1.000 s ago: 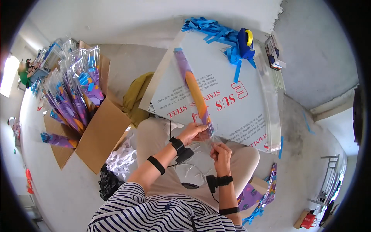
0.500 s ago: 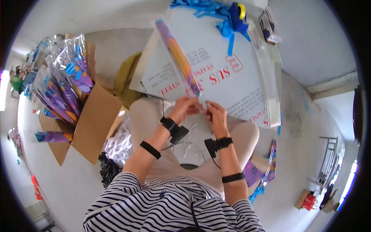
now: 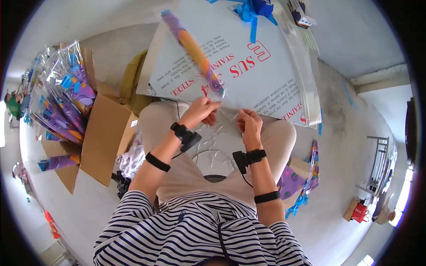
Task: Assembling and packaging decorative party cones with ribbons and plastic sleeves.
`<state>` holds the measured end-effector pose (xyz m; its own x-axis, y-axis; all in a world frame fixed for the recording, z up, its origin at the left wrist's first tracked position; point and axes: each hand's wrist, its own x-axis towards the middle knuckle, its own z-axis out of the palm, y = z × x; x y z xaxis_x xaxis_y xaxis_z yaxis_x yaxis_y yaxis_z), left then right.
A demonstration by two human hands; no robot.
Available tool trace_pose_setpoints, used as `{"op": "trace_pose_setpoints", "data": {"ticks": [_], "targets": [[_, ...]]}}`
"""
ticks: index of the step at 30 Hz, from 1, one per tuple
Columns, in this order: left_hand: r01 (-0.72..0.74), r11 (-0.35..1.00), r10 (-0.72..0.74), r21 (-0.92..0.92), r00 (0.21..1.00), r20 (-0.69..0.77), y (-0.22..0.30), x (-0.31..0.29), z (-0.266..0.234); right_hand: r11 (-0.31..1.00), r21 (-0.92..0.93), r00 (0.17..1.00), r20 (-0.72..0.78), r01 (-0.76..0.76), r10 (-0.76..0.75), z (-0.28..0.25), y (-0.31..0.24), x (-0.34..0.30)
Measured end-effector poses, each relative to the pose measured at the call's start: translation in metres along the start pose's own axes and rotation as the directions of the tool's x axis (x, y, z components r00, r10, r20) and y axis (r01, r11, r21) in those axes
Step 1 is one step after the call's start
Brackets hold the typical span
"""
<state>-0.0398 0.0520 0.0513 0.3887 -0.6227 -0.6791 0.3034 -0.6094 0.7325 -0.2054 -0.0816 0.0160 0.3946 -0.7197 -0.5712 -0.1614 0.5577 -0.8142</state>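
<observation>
On the pale printed sheet (image 3: 177,71) in front of me lies a long, narrow purple-and-orange printed roll in a clear plastic sleeve (image 3: 195,49). Its near end points toward my hands. My left hand (image 3: 202,111) is just below that end, with its fingers curled together; whatever they pinch is hidden. Slightly to the right, my right hand (image 3: 250,126) is closed, thumb against fingers, on a thin whitish strip (image 3: 235,116) that is hard to make out. Thin clear strips (image 3: 215,153) lie curled between my knees.
At the left stands an open cardboard box (image 3: 104,137) full of similar sleeved packages (image 3: 66,99). Blue ribbon scraps (image 3: 248,12) sit at the sheet's far edge, beside a stack of clear sleeves (image 3: 304,57). More purple packages (image 3: 295,181) lie by my right knee.
My hands have moved apart, the left one going left and slightly up. The view has shifted, so the sheet and sleeved roll appear higher and further left.
</observation>
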Motion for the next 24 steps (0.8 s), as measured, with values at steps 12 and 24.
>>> {"op": "trace_pose_setpoints", "data": {"ticks": [12,24], "targets": [[-0.293,0.165,0.889,0.942,0.457,-0.013,0.011,0.087,-0.029,0.999,-0.049,1.0,-0.01,0.009,-0.01,0.01,-0.005,0.009],[-0.211,0.17,0.841,0.963,0.54,-0.03,-0.001,0.093,-0.028,0.987,-0.107,0.978,-0.159,0.118,-0.134,-0.017,0.006,0.003]]}}
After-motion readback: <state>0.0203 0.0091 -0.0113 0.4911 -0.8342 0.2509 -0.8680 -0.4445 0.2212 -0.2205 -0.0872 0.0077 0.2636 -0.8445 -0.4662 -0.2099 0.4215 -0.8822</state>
